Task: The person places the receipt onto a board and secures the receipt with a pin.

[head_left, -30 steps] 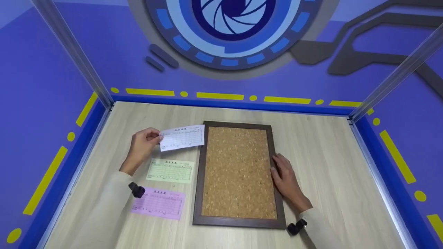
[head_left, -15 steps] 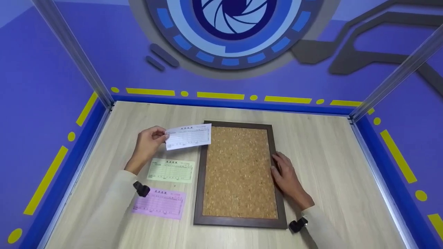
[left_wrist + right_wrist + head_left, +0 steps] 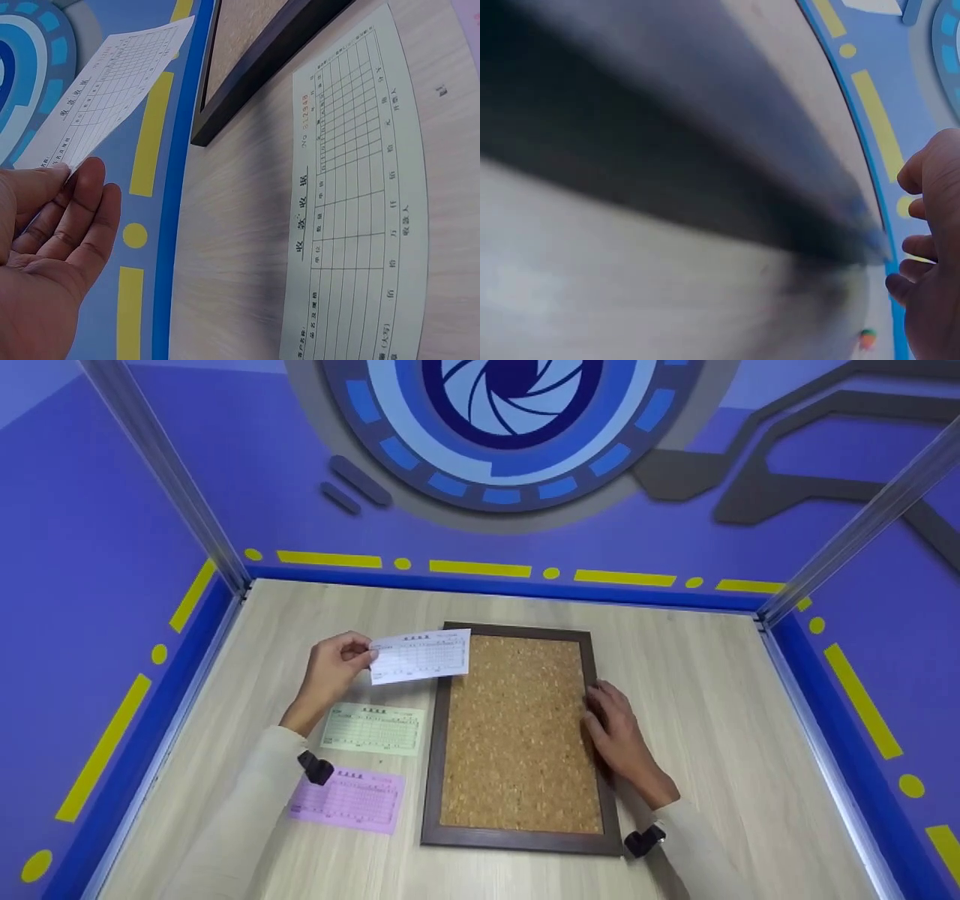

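My left hand point(image 3: 327, 679) pinches a white receipt slip point(image 3: 421, 657) by its left end, between thumb and fingers. The slip's far end overlaps the top left corner of a corkboard point(image 3: 523, 735) with a dark brown frame. In the left wrist view the white slip point(image 3: 112, 82) slants up from the fingertips. Along the board's right side, my right hand point(image 3: 619, 731) rests with loosely bent fingers at the frame's edge. The right wrist view has that hand point(image 3: 939, 247) at its right border, its fingers bent and the frame blurred across the picture.
A green receipt slip point(image 3: 373, 729) lies flat left of the board. Below it is a pink receipt slip point(image 3: 360, 802), partly under the left wrist's camera in the head view. The wooden table point(image 3: 720, 697) is bounded by blue panels point(image 3: 480, 540) at the back and sides.
My left hand has carried the white slip to the right, so its end now reaches further over the corkboard's corner. The right hand has slid slightly up along the frame.
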`<state>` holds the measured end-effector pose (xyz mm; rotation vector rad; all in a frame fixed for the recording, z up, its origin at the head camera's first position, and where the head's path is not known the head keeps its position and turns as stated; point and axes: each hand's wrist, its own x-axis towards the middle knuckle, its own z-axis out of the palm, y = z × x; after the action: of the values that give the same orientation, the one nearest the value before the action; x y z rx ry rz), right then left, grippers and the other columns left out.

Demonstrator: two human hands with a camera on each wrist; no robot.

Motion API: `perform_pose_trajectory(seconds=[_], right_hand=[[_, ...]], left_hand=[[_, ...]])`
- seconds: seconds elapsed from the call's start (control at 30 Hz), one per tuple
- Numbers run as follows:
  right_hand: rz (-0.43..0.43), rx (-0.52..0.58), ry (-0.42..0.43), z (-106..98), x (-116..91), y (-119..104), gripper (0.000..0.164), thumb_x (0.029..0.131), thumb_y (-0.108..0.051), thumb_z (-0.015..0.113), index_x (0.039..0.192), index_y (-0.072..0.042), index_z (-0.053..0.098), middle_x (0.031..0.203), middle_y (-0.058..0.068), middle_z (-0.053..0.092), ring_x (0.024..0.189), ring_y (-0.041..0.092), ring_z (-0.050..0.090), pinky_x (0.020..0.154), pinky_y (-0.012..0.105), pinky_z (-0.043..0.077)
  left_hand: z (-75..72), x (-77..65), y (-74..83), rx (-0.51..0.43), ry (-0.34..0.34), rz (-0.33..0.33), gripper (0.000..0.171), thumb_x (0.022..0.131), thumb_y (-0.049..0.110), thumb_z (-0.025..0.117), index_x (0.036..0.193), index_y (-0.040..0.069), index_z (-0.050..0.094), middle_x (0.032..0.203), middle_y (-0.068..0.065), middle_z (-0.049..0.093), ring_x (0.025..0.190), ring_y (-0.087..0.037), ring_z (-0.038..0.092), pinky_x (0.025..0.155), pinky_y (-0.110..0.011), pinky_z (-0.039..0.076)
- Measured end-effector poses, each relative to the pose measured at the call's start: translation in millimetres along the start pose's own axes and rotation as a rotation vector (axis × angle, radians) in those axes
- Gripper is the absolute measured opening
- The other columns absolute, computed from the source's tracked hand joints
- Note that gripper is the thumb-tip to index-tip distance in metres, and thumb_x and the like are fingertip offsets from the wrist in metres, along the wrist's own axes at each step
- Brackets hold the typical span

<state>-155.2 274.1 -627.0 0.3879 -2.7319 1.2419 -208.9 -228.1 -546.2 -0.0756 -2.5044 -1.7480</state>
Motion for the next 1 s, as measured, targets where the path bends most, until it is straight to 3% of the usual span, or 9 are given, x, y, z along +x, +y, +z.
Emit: perform_pose_trajectory(seconds=[0.43,0.57,0.77,1.0], right_hand=[[-0.193,0.038,0.007,14.0,20.4,-33.3,0.044,0.106,0.003,0.068,0.147,0.015,0.058,0.159,0.037,0.048,0.155,0.051,0.041,0.123,0.066,0.036],[-0.208,0.033,0.006,18.6,25.7,-41.2,0.042,0.105,0.002,0.07,0.145,0.013,0.061,0.155,0.035,0.053,0.152,0.049,0.046,0.123,0.063,0.038],[-0.227,0.012,0.002,26.0,31.2,-47.2,0.041,0.105,0.0,0.071,0.144,0.008,0.063,0.151,0.029,0.059,0.146,0.044,0.053,0.117,0.062,0.045],[-0.223,0.026,0.0,31.1,35.5,-53.4,0.04,0.105,-0.002,0.072,0.144,0.007,0.064,0.148,0.03,0.061,0.144,0.044,0.056,0.123,0.066,0.036]], left_hand=[[10.3,-1.3,5.3,-0.002,-0.03,0.027,0.009,0.102,-0.003,0.074,0.11,-0.004,0.077,0.104,-0.017,0.076,0.088,-0.021,0.073,0.078,-0.024,0.062],[15.4,-2.5,6.6,-0.018,-0.035,0.029,0.009,0.102,-0.002,0.074,0.11,-0.004,0.077,0.104,-0.019,0.076,0.089,-0.025,0.074,0.08,-0.028,0.063],[19.9,-5.7,8.8,-0.016,-0.046,0.034,0.009,0.102,-0.003,0.073,0.111,-0.004,0.076,0.106,-0.018,0.076,0.091,-0.025,0.074,0.078,-0.022,0.061],[25.0,-6.2,10.8,-0.055,-0.054,0.036,0.009,0.102,-0.004,0.074,0.11,-0.005,0.076,0.105,-0.018,0.076,0.09,-0.023,0.074,0.076,-0.02,0.06]])
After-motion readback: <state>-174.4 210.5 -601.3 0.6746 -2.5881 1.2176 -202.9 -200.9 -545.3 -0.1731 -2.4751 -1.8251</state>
